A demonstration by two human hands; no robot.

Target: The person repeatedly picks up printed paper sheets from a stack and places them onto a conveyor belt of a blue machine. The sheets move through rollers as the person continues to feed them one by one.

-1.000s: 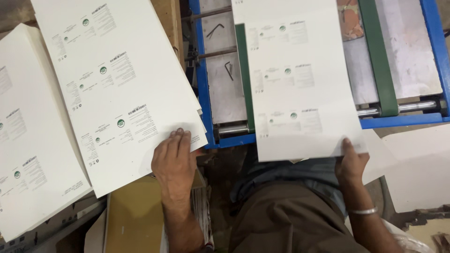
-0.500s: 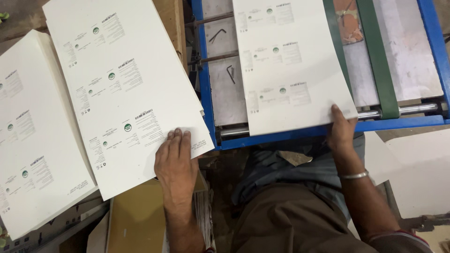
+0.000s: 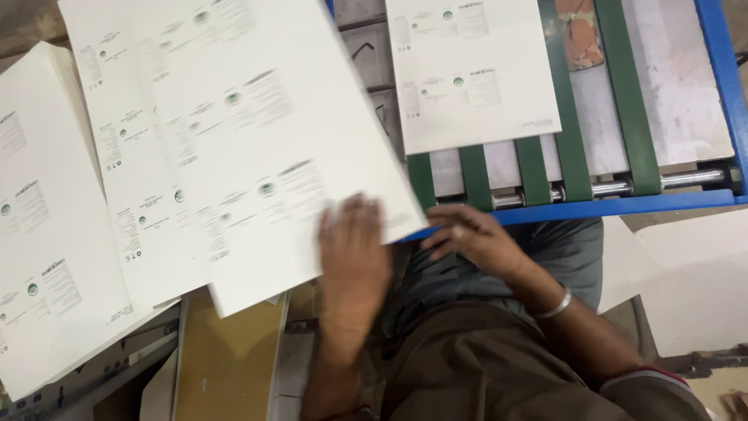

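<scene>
Top printed card sheet (image 3: pixel 257 156) is being pressed near its lower edge by flat, open left hand (image 3: pixel 354 249); likely light, stiff, slippery. Right hand (image 3: pixel 467 238) is being held empty, fingers loosely spread.

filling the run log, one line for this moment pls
left hand: flat on top printed sheet | right hand: empty, by blue frame | belt sheet: untouched

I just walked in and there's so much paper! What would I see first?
First, the big white printed sheet, blurred, lying tilted across the middle with the left hand pressed flat on its lower corner. Next, another printed sheet resting on green belts inside a blue frame at upper right, the right hand just below it.
</scene>
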